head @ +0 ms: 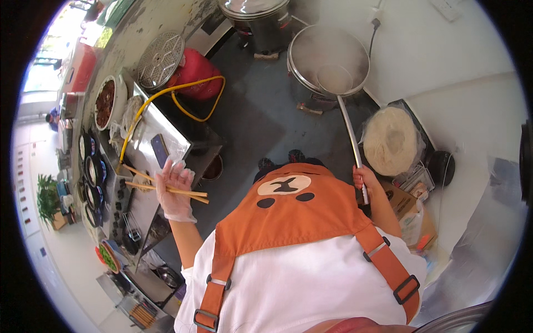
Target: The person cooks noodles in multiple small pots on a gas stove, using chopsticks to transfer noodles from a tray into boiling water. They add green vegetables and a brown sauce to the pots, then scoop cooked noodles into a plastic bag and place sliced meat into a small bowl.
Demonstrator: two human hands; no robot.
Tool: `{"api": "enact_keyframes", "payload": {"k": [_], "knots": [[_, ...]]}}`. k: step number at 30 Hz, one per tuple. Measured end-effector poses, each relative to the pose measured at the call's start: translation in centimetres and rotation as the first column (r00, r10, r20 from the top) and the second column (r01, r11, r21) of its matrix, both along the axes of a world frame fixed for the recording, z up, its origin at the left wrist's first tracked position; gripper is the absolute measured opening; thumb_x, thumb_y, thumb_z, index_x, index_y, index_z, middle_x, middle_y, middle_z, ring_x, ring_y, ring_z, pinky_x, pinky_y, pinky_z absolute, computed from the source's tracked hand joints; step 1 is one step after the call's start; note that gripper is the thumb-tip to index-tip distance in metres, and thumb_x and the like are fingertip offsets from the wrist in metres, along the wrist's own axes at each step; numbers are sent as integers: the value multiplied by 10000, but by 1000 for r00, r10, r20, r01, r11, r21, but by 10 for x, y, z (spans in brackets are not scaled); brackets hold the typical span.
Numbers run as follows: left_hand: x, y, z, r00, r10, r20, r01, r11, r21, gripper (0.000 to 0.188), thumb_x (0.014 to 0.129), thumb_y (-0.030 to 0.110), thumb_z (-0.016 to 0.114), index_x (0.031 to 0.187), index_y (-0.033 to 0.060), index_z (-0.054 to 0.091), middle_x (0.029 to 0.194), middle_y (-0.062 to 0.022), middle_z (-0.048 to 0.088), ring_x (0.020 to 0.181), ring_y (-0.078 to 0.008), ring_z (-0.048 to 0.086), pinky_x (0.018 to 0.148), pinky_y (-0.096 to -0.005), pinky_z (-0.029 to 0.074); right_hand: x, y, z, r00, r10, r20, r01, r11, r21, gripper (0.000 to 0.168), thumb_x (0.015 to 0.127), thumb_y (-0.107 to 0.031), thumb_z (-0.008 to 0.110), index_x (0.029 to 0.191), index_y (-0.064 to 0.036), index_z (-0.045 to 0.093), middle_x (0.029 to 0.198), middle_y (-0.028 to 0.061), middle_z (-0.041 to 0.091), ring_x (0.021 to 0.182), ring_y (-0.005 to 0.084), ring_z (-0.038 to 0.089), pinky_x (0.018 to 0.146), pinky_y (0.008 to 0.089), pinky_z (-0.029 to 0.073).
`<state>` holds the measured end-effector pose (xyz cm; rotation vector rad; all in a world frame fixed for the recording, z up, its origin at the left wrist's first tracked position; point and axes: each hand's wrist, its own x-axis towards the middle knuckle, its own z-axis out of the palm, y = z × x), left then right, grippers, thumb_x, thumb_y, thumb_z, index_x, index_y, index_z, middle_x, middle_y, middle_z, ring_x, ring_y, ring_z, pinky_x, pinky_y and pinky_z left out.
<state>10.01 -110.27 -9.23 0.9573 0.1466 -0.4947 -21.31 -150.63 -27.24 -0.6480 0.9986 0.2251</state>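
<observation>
My left hand [175,187], in a clear plastic glove, holds a pair of wooden chopsticks [191,193] between thumb and fingers, beside a steel worktop. My bare right hand [365,177] grips the long metal handle [350,135] of a round strainer [335,79]. The strainer's head is over the mouth of a large steaming metal pot [292,68]; steam blurs what is inside. A dark phone [159,150] lies on the worktop, just beyond my left hand. Right of the pot sits a big round mass of pale noodles [390,140] in clear plastic.
A red gas cylinder [200,77] with a yellow hose [193,85] stands left, a perforated metal disc [161,60] against it. Another lidded pot [266,33] stands ahead. Several black burners with pots [95,170] line the left. Cardboard boxes [402,200] are at right.
</observation>
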Motion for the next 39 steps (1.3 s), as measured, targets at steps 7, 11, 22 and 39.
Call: {"api": "enact_keyframes", "payload": {"k": [7, 11, 22, 39], "knots": [[-7, 6, -7, 996, 85, -21, -85, 996, -34, 471, 865, 418, 363, 1121, 38, 468, 992, -130, 553, 834, -231, 543, 775, -367, 432, -8, 15, 17, 992, 103, -74, -113, 985, -131, 63, 714, -62, 442, 751, -100, 410, 510, -12, 355, 350, 89, 326, 313, 227, 287], [-14, 18, -10, 990, 140, -22, -141, 988, -63, 473, 863, 414, 371, 1098, 17, 478, 967, -135, 564, 816, -238, 552, 766, -365, 440, -6, 11, 50, 924, 324, -202, -368, 897, -244, 174, 772, -142, 464, 924, -57, 476, 586, -1, 460, 424, 93, 415, 374, 237, 347], [-85, 133, -20, 793, 604, -85, -608, 794, -32, 485, 878, 419, 326, 1061, 4, 499, 891, -133, 594, 744, -228, 588, 694, -336, 479, 173, 37, 178, 564, 821, -89, -775, 489, -400, 228, 628, -11, 467, 838, -57, 391, 500, 30, 390, 327, 117, 364, 303, 241, 299], [-169, 444, -57, 222, 961, -165, -974, 227, 11, 458, 875, 420, 334, 1056, 40, 515, 852, -98, 603, 738, -209, 582, 703, -336, 482, 543, 538, 253, 60, 881, 470, -901, 251, -355, 237, 688, -41, 517, 883, -16, 385, 486, 18, 375, 262, 88, 330, 226, 215, 285]]}}
